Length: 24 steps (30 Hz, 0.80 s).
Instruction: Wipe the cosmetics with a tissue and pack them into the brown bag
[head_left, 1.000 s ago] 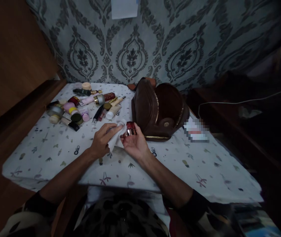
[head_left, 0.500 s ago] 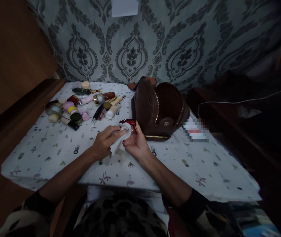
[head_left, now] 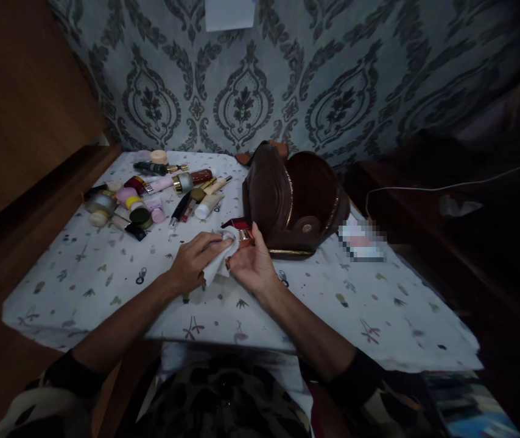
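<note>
My left hand (head_left: 198, 258) is closed on a white cloth (head_left: 218, 266), its fingers pressing the cloth against a small red, shiny item (head_left: 237, 224). That item has a dark red top and a clear or coppery lower part, like a small bottle, though its exact kind is partly hidden. My right hand (head_left: 254, 264) holds it from the right, thumb up along its side and fingers beneath. Just behind my right hand stands a brown leather bag (head_left: 267, 194), its zip open and its dark inside showing.
Several cosmetics lie at the back left, among them a white tube (head_left: 207, 207), a dark green tube (head_left: 150, 168) and a frosted jar (head_left: 184, 182). A patterned white cloth (head_left: 118, 298) covers the table. A blurred packet (head_left: 361, 240) lies right of the bag.
The red item has turned slightly in my right hand, so its dark red top and coppery part show at a different angle. The cloth stays against it; the bag and cosmetics are unmoved.
</note>
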Each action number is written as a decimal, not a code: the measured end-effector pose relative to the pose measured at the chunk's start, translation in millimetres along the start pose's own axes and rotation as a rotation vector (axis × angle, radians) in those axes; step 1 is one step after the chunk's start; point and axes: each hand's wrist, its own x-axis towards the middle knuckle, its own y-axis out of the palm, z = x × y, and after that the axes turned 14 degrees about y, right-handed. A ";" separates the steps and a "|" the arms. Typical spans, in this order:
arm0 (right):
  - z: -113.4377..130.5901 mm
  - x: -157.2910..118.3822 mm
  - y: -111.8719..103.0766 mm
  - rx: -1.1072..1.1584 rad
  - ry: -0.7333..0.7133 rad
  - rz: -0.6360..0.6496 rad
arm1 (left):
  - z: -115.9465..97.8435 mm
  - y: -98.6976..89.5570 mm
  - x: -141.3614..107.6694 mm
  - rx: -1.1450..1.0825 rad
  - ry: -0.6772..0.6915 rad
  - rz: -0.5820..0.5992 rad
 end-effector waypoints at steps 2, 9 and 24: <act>1.4 0.8 -1.5 0.002 0.001 -0.022 | -0.8 -0.3 0.5 -0.028 0.001 -0.011; -1.3 4.6 -2.1 -0.045 -0.009 -0.043 | 11.6 0.5 -7.3 0.002 -0.204 -0.093; -1.7 1.5 3.5 0.032 0.050 -0.025 | 7.6 5.6 -3.9 -0.051 -0.237 -0.059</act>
